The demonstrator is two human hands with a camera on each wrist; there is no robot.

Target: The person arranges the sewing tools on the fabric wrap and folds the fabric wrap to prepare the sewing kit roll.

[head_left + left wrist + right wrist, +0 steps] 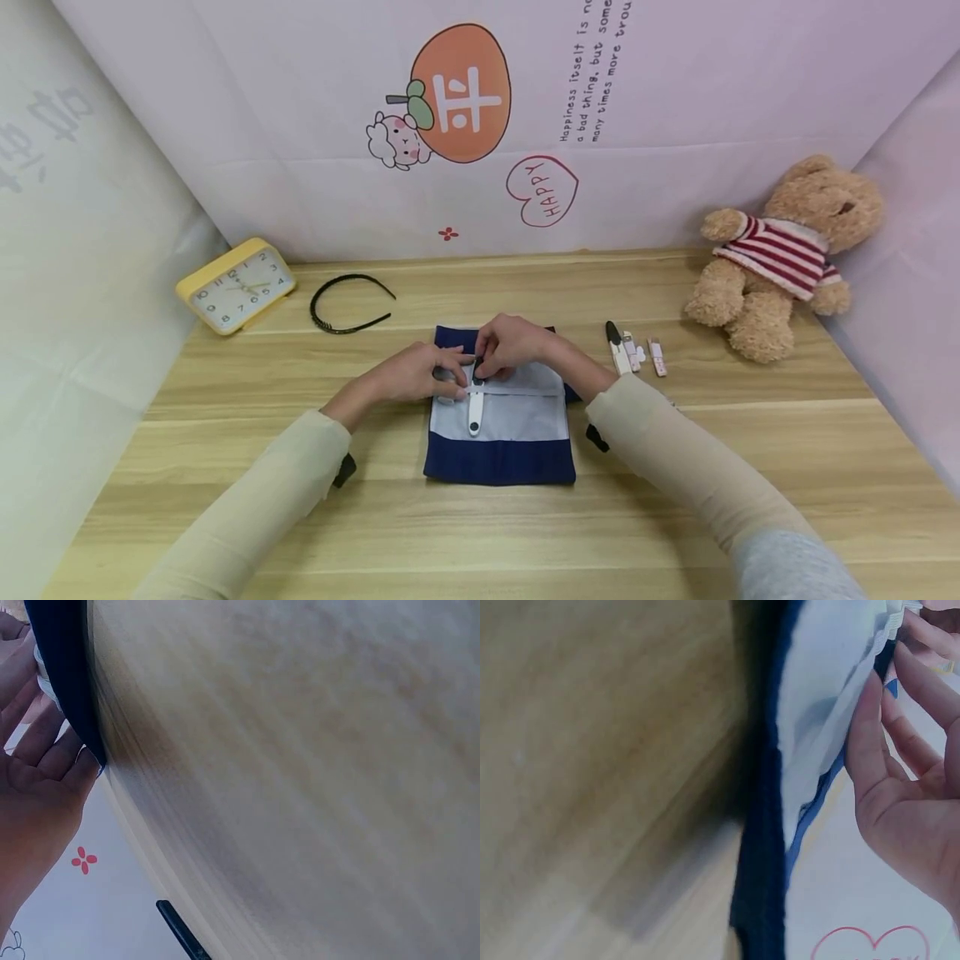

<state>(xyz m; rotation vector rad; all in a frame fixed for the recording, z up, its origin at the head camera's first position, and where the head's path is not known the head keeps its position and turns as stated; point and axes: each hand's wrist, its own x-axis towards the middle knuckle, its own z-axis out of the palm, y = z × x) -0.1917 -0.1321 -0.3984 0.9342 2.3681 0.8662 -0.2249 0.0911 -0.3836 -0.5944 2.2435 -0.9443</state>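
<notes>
A navy cloth case (498, 463) lies unfolded on the table, its grey lining (523, 417) crossed by a pale elastic band (525, 390). Under that band runs a slim white tool (476, 412) with a black end. My right hand (516, 346) pinches the tool's black end between thumb and fingers. My left hand (422, 372) touches the band just left of the tool, its fingers extended. Another small dark-and-white item is partly hidden below the left hand. In the left wrist view, the left fingers (56, 754) lie at the case's navy edge (66, 667).
A similar black-capped white tool (618, 348) and small clippers (657, 357) lie right of the case. A black headband (322, 315) and yellow clock (238, 287) are at back left. A teddy bear (783, 258) sits at back right, against the wall.
</notes>
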